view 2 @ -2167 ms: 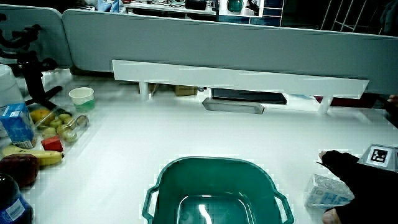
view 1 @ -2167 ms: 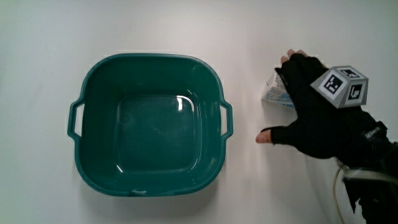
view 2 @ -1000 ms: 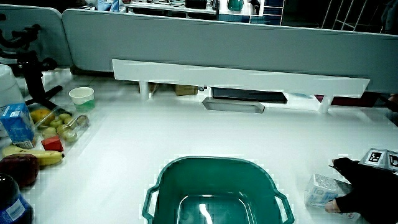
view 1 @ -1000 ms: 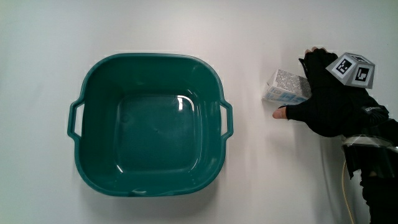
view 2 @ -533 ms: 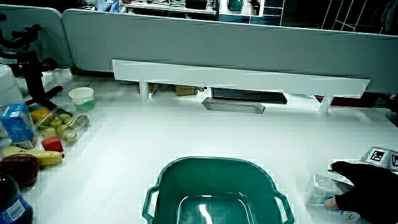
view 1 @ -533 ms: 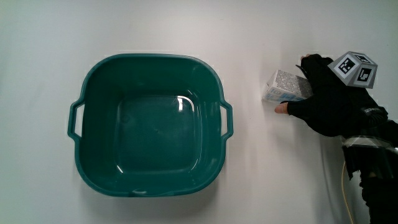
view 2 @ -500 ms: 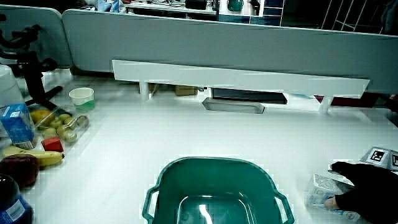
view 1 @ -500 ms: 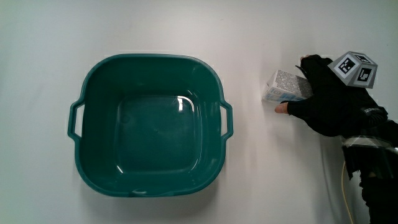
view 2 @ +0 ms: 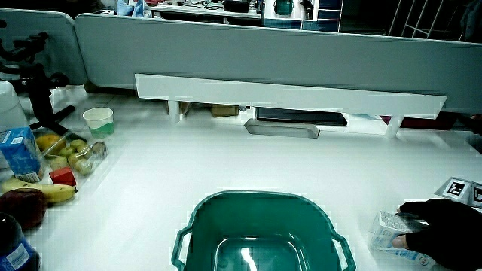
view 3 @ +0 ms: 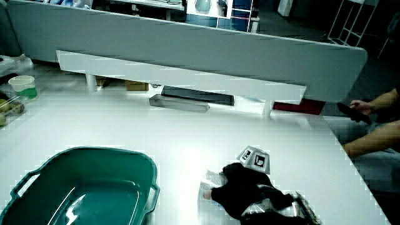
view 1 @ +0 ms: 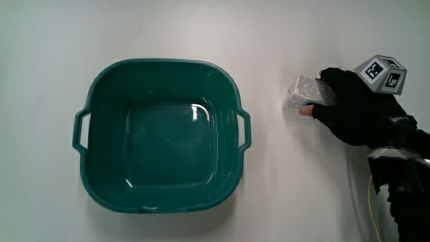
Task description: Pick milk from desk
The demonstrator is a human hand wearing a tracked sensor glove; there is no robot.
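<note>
Closing since before, hand (view 1: pixel 353 106) now grips milk carton (view 1: pixel 306 93) on white table (view 1: pixel 201 27)

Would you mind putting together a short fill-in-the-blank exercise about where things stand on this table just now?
1. The hand has its fingers closed around the ____.
2. The milk carton lies on the table beside the green ____.
3. The inside of the tub holds ____.
4. On the back of the hand sits a small patterned ____.

Missing words: milk carton; tub; nothing; cube
</note>
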